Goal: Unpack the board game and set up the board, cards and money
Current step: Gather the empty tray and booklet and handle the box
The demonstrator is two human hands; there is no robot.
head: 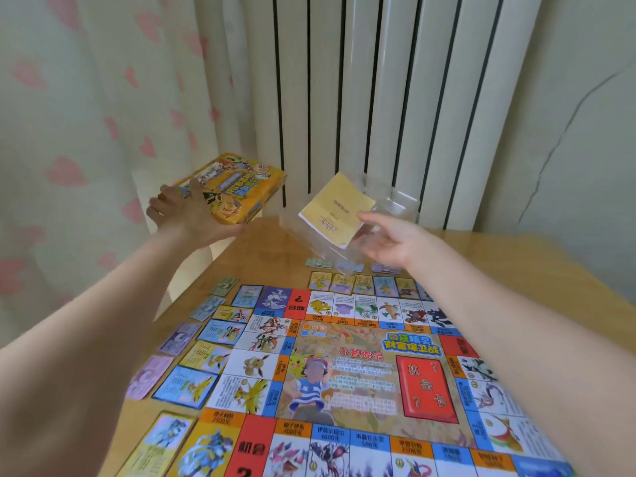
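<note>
Wooden table (261, 249), box (237, 191) on left fingers (161, 201), booklet (335, 210) beside right fingers (370, 220)

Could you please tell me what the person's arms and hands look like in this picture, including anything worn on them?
Both forearms are bare right up to the picture's edge, with no sleeves showing. The left hand and the right hand wear no gloves, and no watch or bracelet shows on either wrist. The picture is too blurred to tell whether any finger carries a ring.

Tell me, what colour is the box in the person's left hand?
Mostly yellow-orange with printed cartoon artwork; the game box shows best in the head view.
</note>
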